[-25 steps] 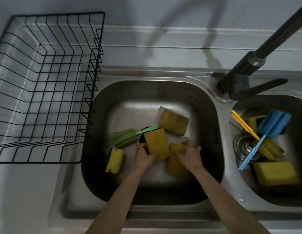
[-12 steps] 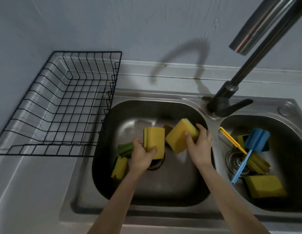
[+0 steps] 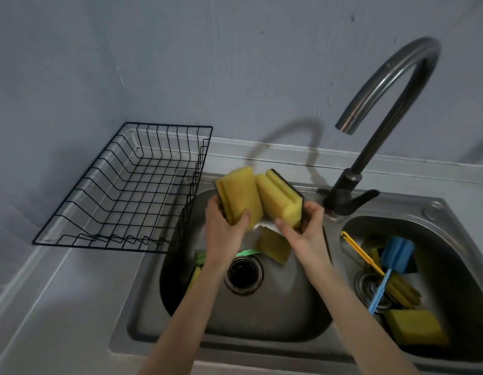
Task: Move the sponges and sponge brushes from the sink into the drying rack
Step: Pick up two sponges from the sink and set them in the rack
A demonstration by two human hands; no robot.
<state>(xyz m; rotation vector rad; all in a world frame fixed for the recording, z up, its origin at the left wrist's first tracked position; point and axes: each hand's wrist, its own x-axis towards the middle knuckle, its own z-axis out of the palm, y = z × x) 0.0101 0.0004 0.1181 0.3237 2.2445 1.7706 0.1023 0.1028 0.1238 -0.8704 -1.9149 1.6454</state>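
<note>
My left hand (image 3: 224, 228) grips a yellow sponge (image 3: 239, 194) and my right hand (image 3: 302, 228) grips a second yellow sponge (image 3: 279, 198). Both sponges are raised above the back of the left sink basin (image 3: 275, 301), side by side and nearly touching. The black wire drying rack (image 3: 126, 190) stands on the counter to the left, with nothing in it. Down in the left basin lie another yellow sponge (image 3: 274, 246), a green-handled sponge brush (image 3: 247, 252) and a yellow sponge (image 3: 195, 276) partly hidden by my left forearm.
The right basin (image 3: 451, 255) holds a blue sponge brush (image 3: 397, 254), a yellow-handled brush (image 3: 362, 253) and a yellow sponge (image 3: 416, 330). A dark gooseneck faucet (image 3: 370, 147) rises between the basins, its spout above and to the right of my hands. A wall stands behind.
Both hands took a sponge from the basin floor and lifted them up and back, toward the sink's rear edge. The camera view tilted upward.
</note>
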